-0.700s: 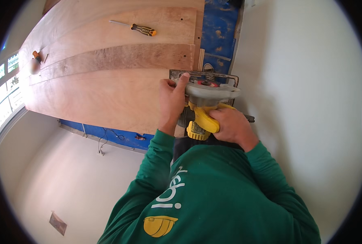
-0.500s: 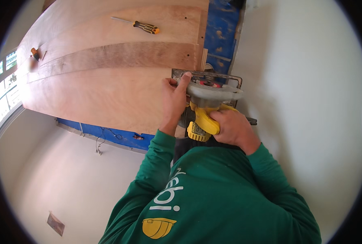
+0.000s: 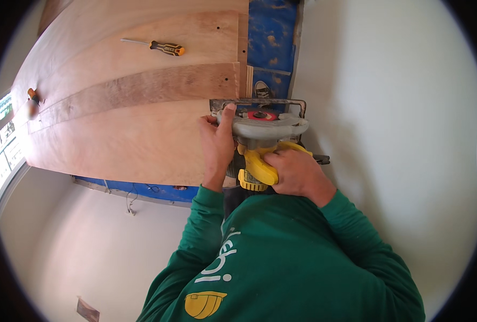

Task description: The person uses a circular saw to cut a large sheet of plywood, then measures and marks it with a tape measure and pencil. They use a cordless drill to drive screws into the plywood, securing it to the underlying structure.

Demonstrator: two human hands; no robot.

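My right fingers [image 3: 289, 162] wrap the yellow handle [image 3: 261, 168] of the circular saw [image 3: 265, 127]; my left fingers [image 3: 226, 119] grip its left end, by the plywood board's [image 3: 136, 137] right edge.

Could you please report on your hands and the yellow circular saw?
Right hand gripping saw, left hand holding its left end. Saw at right end of pale wooden sheet. Black-and-yellow screwdriver on sheet, apart from saw.

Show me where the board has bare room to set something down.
The board is bare below the dark strip, left of the left hand, and between screwdriver and orange tool. It's crowded around the saw, which the right hand also grips.
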